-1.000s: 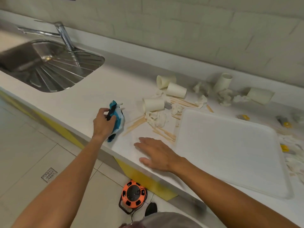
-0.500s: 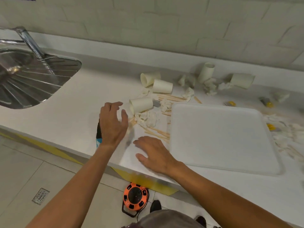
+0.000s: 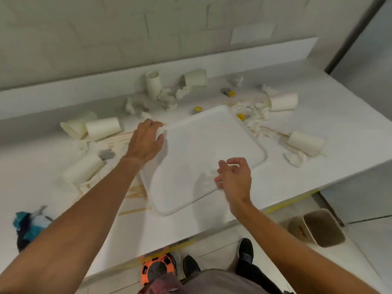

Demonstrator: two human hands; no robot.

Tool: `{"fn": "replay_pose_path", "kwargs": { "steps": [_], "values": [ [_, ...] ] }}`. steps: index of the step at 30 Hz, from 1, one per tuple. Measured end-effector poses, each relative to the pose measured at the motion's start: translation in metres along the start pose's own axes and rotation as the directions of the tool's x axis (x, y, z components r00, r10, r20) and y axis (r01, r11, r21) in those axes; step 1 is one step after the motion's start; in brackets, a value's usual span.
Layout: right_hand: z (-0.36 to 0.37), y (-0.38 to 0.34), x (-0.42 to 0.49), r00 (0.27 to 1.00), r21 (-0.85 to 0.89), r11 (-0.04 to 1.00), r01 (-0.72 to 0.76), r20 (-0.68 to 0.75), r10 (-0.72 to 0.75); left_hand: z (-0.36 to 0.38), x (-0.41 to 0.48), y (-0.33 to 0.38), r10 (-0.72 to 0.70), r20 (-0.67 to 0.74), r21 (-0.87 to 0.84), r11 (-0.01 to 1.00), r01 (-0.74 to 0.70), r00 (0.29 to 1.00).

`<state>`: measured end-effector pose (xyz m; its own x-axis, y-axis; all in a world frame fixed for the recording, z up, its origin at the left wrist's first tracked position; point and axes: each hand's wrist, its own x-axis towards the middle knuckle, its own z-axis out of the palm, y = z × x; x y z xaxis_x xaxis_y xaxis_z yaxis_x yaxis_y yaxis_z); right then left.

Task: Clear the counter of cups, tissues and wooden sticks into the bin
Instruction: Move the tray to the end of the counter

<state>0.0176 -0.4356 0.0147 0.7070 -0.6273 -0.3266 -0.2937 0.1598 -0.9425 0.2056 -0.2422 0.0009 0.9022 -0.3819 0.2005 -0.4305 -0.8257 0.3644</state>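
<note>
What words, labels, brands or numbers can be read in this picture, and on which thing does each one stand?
No text can be read here.
Blue packet: any print is too blurred to read.
Orange cable reel: too blurred to read.
Paper cups, white tray and bin: plain, no print shows.

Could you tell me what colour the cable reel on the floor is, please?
The round plastic cable reel is orange with a black centre; head view.
</note>
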Motion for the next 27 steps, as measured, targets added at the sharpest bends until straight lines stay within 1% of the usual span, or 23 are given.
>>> {"fn": "replay_pose_path", "kwargs": {
  "steps": [1, 3, 5, 7, 10, 12, 15, 17, 19, 22, 24, 27],
  "values": [
    [-0.010, 0.004, 0.002, 0.997, 0.037, 0.999, -0.039, -0.065, 0.042, 0.004, 0.008, 0.003, -0.003, 0.032, 0.025, 1.000, 0.002, 0.999],
    [-0.025, 0.009, 0.006, 0.979, 0.077, 0.988, -0.135, -0.140, 0.145, 0.013, 0.022, 0.008, -0.029, 0.082, 0.059, 0.998, 0.024, 0.996],
    [-0.033, 0.011, 0.008, 0.963, 0.079, 0.972, -0.222, -0.137, 0.232, 0.019, 0.030, 0.008, -0.069, 0.100, 0.078, 0.995, 0.061, 0.993],
    [-0.038, 0.012, 0.009, 0.955, 0.032, 0.960, -0.278, -0.100, 0.280, 0.026, 0.035, 0.008, -0.087, 0.089, 0.106, 0.991, 0.077, 0.992],
    [-0.039, 0.014, 0.011, 0.961, -0.076, 0.958, -0.277, -0.037, 0.274, 0.029, 0.042, 0.009, -0.104, 0.050, 0.088, 0.991, 0.100, 0.993],
    [-0.038, 0.014, 0.013, 0.965, -0.126, 0.957, -0.262, -0.026, 0.260, 0.028, 0.045, 0.010, -0.102, 0.047, 0.071, 0.993, 0.099, 0.994],
    [-0.036, 0.013, 0.017, 0.966, -0.155, 0.953, -0.259, -0.034, 0.257, 0.024, 0.045, 0.011, -0.107, 0.040, 0.017, 0.994, 0.106, 0.993],
    [-0.033, 0.011, 0.016, 0.966, -0.133, 0.957, -0.257, -0.049, 0.252, 0.019, 0.043, 0.010, -0.126, 0.021, 0.000, 0.992, 0.126, 0.992],
    [-0.028, 0.007, 0.016, 0.973, -0.078, 0.970, -0.229, -0.057, 0.225, 0.013, 0.041, 0.009, -0.144, -0.008, 0.008, 0.990, 0.144, 0.990],
    [-0.022, -0.005, 0.021, 0.992, 0.007, 0.994, -0.110, -0.056, 0.111, 0.003, 0.042, 0.004, -0.187, -0.069, -0.002, 0.982, 0.187, 0.980],
    [-0.020, -0.013, 0.031, 0.997, 0.011, 1.000, -0.016, -0.070, 0.017, -0.003, 0.044, 0.003, -0.240, -0.093, -0.075, 0.969, 0.233, 0.966],
    [-0.019, -0.023, 0.050, 0.991, -0.002, 0.995, 0.095, -0.089, -0.095, -0.008, 0.046, 0.006, -0.325, -0.066, -0.217, 0.927, 0.305, 0.943]
  ]
}}
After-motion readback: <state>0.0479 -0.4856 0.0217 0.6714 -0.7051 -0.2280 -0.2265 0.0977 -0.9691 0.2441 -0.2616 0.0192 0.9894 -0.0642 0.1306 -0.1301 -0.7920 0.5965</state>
